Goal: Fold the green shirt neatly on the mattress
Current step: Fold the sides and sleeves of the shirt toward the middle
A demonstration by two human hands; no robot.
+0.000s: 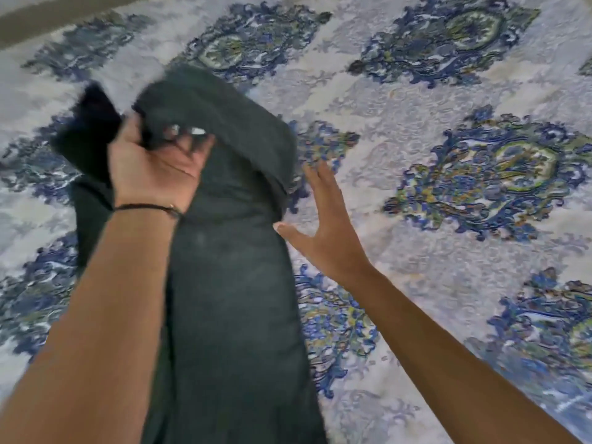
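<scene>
The dark green shirt (pixel 234 283) lies as a long narrow strip on the mattress (pixel 400 129), running from the bottom edge up toward the middle left. My left hand (pixel 153 168) grips the shirt's far end and holds it lifted, so the cloth arches over and curls back. A dark sleeve or corner hangs to the left of that hand. My right hand (pixel 323 225) hovers with fingers spread just right of the shirt's edge, its thumb near the cloth, holding nothing. The picture is blurred by motion.
The mattress is covered by a white sheet with large blue and green ornamental medallions. Its far edge shows at the top left, with a brownish strip (pixel 48 14) beyond it. Open sheet stretches to the right of the shirt.
</scene>
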